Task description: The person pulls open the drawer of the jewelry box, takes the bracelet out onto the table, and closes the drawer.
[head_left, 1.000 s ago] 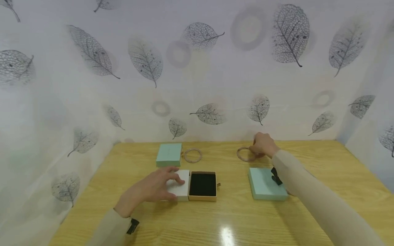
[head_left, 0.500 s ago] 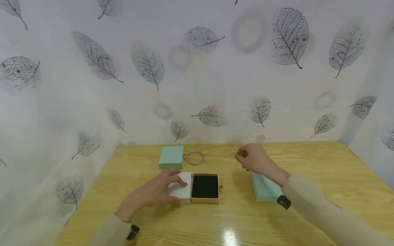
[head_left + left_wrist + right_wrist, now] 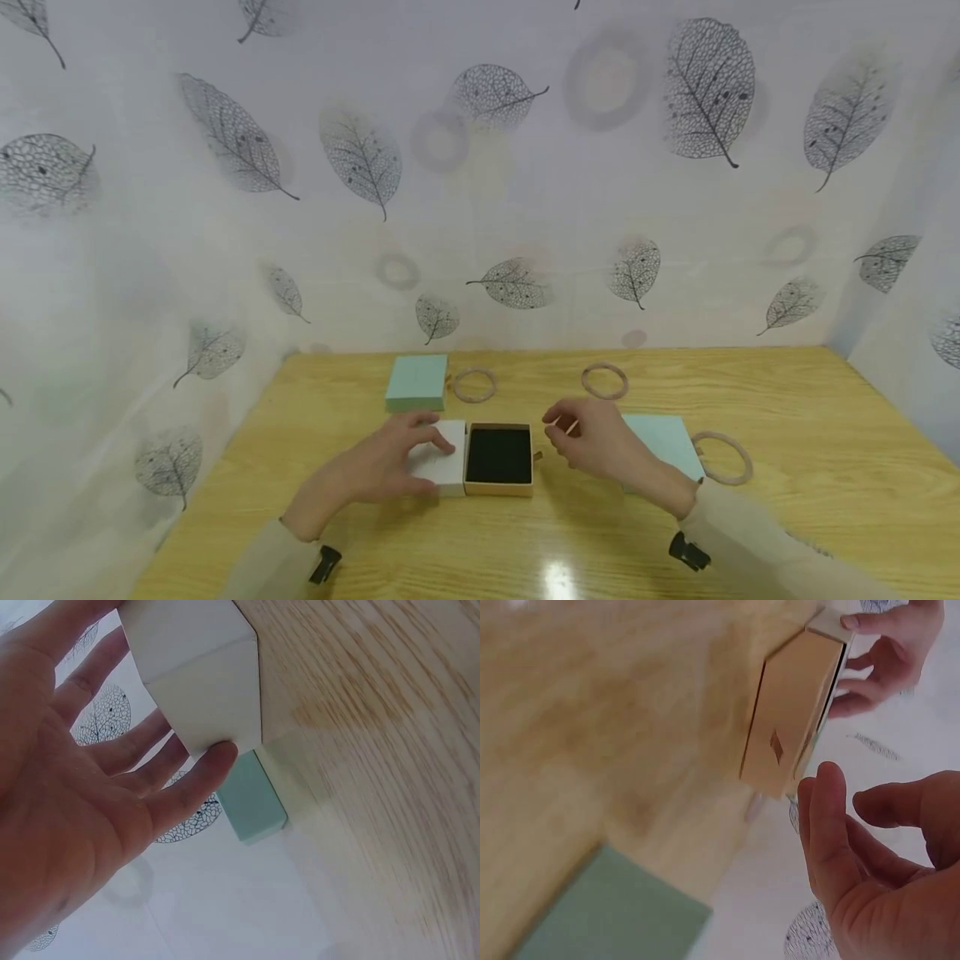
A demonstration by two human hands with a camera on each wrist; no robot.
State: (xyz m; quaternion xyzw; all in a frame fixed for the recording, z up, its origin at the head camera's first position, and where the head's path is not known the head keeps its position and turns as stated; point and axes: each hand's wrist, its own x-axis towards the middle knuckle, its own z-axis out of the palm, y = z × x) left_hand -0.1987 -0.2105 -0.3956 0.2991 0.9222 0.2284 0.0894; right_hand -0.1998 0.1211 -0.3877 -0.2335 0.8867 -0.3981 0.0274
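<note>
My left hand point(image 3: 378, 462) holds the white box sleeve point(image 3: 450, 479) from the left, fingers over its top and along its sides. Out of the sleeve's right side sticks a tan drawer point(image 3: 498, 490) with a black padded inside point(image 3: 499, 456). A small brown pull tab point(image 3: 777, 746) shows on the drawer's end. My right hand point(image 3: 600, 442) hovers just right of that tab, fingers lightly bent, thumb and forefinger apart, nothing between them. Behind it on the table lies a pale pinkish bangle point(image 3: 583, 382).
A mint-green box point(image 3: 417, 382) stands at the back left, a second bangle point(image 3: 476, 401) beside it. Partly behind my right forearm is another mint-green box point(image 3: 663, 437), with a third bangle point(image 3: 742, 454) at its right. Leaf-patterned cloth point(image 3: 525, 208) rises behind the wooden table point(image 3: 810, 417).
My right hand has left the back bangle, which lies on the table, and come nearer and to the left, beside the drawer. My left hand has kept its hold on the white sleeve.
</note>
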